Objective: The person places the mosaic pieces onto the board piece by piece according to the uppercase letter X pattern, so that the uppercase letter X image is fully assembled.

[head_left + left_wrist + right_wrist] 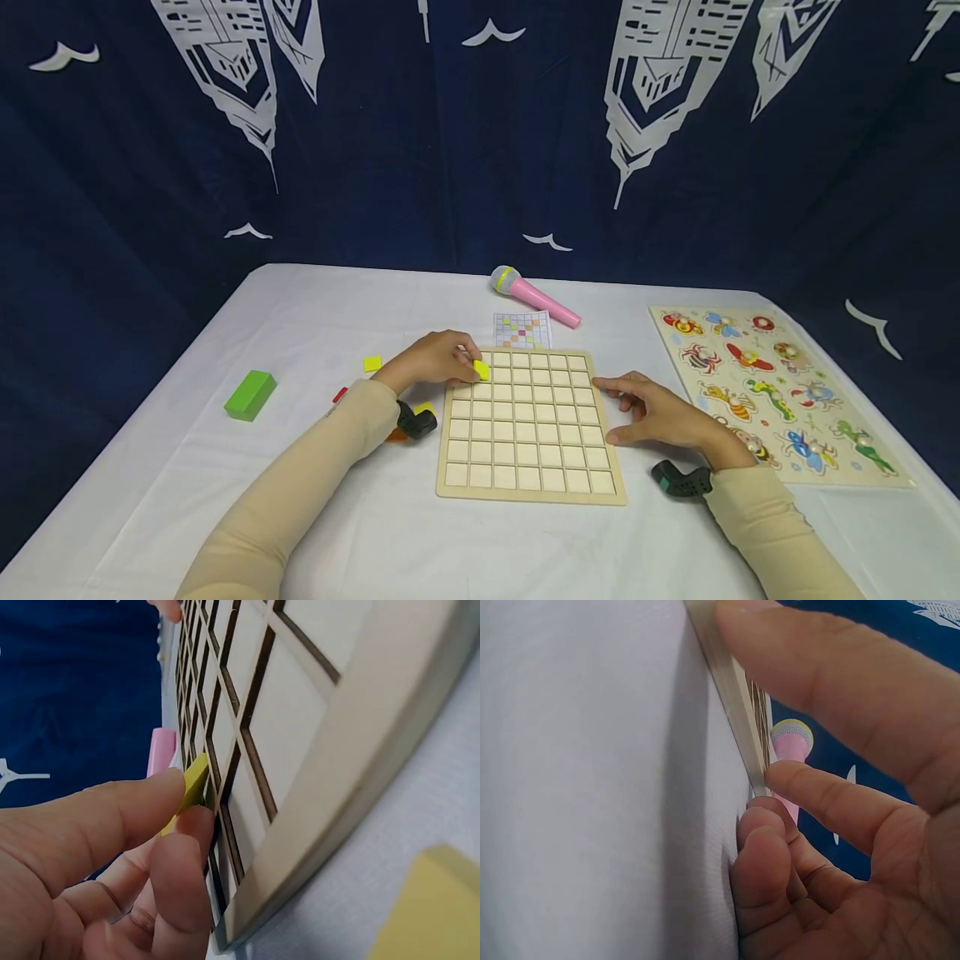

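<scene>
Between thumb and fingers, my left hand (pixel 437 360) pinches a small yellow square tile (pixel 482 370) at the upper left of a wooden grid board (pixel 532 498). In the left wrist view the yellow tile (pixel 196 781) is tilted, its lower edge close over the grid cells. My right hand (pixel 656 410) rests at the board's right side. Its thumb and index fingertip touch the board's edge (pixel 739 712), while the other fingers curl in close to the cloth. Just behind the board lies a small printed card (pixel 522 330) with a coloured grid pattern, its near edge at the board.
Loose yellow (pixel 372 363), red (pixel 340 395) and orange (pixel 397 435) pieces lie by my left forearm. A green block (pixel 251 395) sits farther left. A pink toy microphone (pixel 536 296) lies behind the card, and an insect puzzle board (pixel 840 481) is at the right.
</scene>
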{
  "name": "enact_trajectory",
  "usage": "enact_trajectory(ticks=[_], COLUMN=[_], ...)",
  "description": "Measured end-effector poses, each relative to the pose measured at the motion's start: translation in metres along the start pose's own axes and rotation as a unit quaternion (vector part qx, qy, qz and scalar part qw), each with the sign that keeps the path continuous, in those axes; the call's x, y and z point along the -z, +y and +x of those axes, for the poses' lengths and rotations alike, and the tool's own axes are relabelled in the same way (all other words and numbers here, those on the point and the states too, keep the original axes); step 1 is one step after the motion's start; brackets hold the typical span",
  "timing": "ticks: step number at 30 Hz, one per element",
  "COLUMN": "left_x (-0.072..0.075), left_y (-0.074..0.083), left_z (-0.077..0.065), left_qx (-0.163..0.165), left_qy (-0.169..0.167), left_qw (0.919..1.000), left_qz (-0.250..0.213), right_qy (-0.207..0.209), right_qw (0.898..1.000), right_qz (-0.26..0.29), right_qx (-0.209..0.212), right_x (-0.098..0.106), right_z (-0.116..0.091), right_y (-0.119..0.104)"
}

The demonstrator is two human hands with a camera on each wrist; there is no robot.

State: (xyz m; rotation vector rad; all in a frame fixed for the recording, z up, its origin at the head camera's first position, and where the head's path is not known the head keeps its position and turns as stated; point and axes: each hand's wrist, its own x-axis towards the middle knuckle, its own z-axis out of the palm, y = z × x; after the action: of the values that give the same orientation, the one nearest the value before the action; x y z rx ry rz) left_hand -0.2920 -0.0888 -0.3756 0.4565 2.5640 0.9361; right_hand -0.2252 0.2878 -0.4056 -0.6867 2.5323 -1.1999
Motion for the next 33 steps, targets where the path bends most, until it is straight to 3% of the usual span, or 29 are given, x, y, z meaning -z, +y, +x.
enact_trajectory(ticks=[24, 33], left_x=[-0.005, -0.003], left_y=[0.005, 0.003], left_z=[0.0, -0.024], left_qx=[0.008, -0.004], left_qy=[0.012, 0.06], left_qw=[0.9996, 0.9966], left_qz=[0.025, 0.058], right_qy=[0.003, 0.001], right_qw=[1.0, 1.0], right_qz=[-0.003, -0.01], right_qx=[0.006, 0.009], right_x=[0.0, 0.0], right_z=[0.001, 0.001], right_y=[-0.002, 0.0])
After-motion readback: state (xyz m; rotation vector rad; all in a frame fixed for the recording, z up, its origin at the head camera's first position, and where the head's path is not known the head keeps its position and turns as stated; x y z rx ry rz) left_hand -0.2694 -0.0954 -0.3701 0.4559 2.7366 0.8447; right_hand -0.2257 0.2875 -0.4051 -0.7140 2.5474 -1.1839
